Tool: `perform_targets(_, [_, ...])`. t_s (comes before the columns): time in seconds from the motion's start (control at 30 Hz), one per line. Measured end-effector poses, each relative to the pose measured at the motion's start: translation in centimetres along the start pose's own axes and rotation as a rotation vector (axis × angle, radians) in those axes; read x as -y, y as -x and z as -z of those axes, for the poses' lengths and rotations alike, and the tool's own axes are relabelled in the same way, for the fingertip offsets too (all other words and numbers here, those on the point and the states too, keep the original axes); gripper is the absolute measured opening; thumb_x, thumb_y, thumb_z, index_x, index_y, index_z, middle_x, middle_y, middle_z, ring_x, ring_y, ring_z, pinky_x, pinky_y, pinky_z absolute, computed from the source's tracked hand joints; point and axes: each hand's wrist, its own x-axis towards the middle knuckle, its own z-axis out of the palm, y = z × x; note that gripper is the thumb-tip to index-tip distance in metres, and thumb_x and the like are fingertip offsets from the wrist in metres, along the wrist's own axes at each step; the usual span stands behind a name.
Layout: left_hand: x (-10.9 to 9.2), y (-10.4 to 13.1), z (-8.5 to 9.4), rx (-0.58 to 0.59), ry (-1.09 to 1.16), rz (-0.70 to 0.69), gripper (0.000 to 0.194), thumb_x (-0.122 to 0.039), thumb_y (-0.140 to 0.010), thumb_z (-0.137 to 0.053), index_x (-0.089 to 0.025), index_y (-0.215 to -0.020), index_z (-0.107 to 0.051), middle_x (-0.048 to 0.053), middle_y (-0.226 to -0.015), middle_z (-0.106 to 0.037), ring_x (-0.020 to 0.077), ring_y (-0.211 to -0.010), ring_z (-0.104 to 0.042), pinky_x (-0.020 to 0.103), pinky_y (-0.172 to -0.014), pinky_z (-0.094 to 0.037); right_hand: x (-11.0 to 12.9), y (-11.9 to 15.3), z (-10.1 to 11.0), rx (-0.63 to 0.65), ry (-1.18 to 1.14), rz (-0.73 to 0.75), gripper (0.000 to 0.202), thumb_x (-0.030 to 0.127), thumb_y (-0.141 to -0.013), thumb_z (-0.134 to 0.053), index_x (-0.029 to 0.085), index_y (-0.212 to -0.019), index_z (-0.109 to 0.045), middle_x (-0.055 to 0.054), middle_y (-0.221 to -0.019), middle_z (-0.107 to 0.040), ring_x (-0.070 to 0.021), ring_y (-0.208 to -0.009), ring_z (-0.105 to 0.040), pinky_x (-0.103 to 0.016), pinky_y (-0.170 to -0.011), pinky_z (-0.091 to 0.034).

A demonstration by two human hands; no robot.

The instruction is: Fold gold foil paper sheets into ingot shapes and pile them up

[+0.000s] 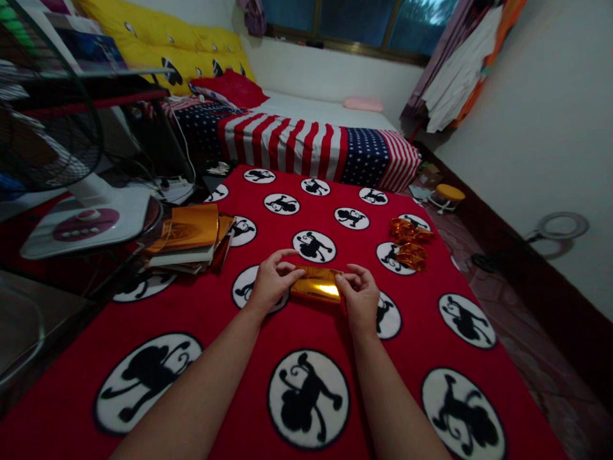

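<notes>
A shiny gold foil paper, curled or folded into a narrow strip, is held just above the red cloth with its white circles and black monkey figures. My left hand pinches its left end between thumb and fingers. At the right end, my right hand grips it the same way, thumb on top. A stack of gold and white paper sheets lies to the left of my left hand. Beyond my right hand, several crumpled or folded gold foil pieces rest on the cloth.
An electric fan stands close on the left, beside a cluttered shelf. A bed with a striped, starred cover is across the far end. On the floor at right are a small yellow stool and a ring-topped stand near the wall.
</notes>
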Motion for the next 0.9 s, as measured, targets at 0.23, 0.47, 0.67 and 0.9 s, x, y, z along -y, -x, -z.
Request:
perform_targets(0.23, [0.12,-0.09,0.02,0.0,0.009,0.002,0.051,-0.03,-0.066,-0.075,-0.017,-0.112,-0.058,-0.002,-0.068,-0.066,0.0127,-0.061,-0.064,0.02,-0.057,-0.048,0.09,-0.01,0.02,-0.003,0.008,-0.009,0.037,0.033,-0.07,-0.075,0.018,-0.099,-0.058,0.002,-0.07,-0.065,-0.0131,-0.064,-0.06,-0.025,-0.063,-0.048])
perform_targets(0.47, [0.2,-0.03,0.05,0.006,0.011,0.0,0.051,-0.03,-0.066,-0.075,-0.017,-0.112,-0.058,-0.002,-0.068,-0.066,0.0132,-0.061,-0.064,0.02,-0.057,-0.049,0.14,0.0,-0.06,-0.011,0.01,-0.014,0.039,0.035,-0.069,-0.075,0.018,-0.099,-0.058,0.002,-0.07,-0.064,-0.0134,-0.063,-0.06,-0.025,-0.062,-0.048])
perform_targets(0.67, [0.17,-0.01,0.02,-0.001,0.023,0.002,0.051,-0.03,-0.066,-0.076,-0.017,-0.112,-0.058,-0.001,-0.069,-0.066,0.0135,-0.062,-0.064,0.02,-0.057,-0.049,0.12,0.05,-0.04,-0.004,0.009,-0.013,0.037,0.034,-0.07,-0.075,0.018,-0.099,-0.058,0.002,-0.07,-0.065,-0.0135,-0.064,-0.06,-0.025,-0.062,-0.047])
perform_targets(0.9, [0.15,0.0,-0.08,-0.01,-0.012,-0.018,0.048,-0.029,-0.067,-0.075,-0.017,-0.111,-0.059,-0.002,-0.067,-0.065,0.0123,-0.059,-0.063,0.019,-0.056,-0.047,0.33,0.13,-0.12,-0.02,0.04,-0.002,0.035,0.031,-0.07,-0.074,0.018,-0.098,-0.058,0.002,-0.069,-0.064,-0.0133,-0.063,-0.059,-0.025,-0.062,-0.047])
